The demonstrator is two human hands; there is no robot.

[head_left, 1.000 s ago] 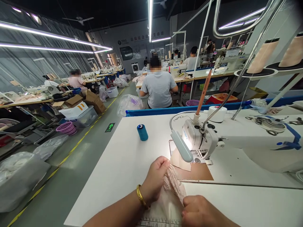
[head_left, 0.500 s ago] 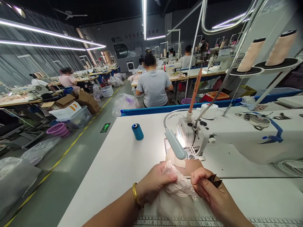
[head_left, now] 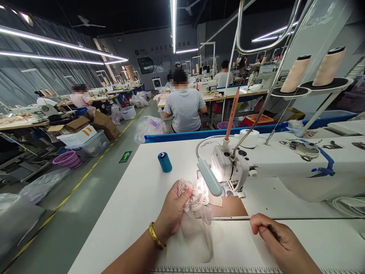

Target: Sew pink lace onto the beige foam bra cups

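Observation:
My left hand [head_left: 173, 209], a gold bangle at its wrist, pinches a bunched piece of pale pink lace [head_left: 196, 196] in front of the sewing machine's head. Sheer fabric [head_left: 196, 234] hangs from the lace over the white table. To the right, apart from the lace, my right hand [head_left: 270, 232] is closed around small dark thread snips [head_left: 273, 231], mostly hidden in the palm. Between the hands and the needle area lie a brown plate [head_left: 232, 207] and a beige piece [head_left: 215, 199]. The white sewing machine [head_left: 228, 163] has its lamp lit.
A teal thread spool [head_left: 164, 162] stands on the table left of the machine. A pencil [head_left: 232, 114] sticks up from the machine head. Peach thread cones [head_left: 296, 74] stand at the upper right. A ruler strip [head_left: 216, 269] runs along the front edge. A co-worker [head_left: 185, 106] sits ahead.
My left hand has moved left and up with the lace, away from my right hand. My right hand has shifted right and slightly down, keeping the snips in its grip.

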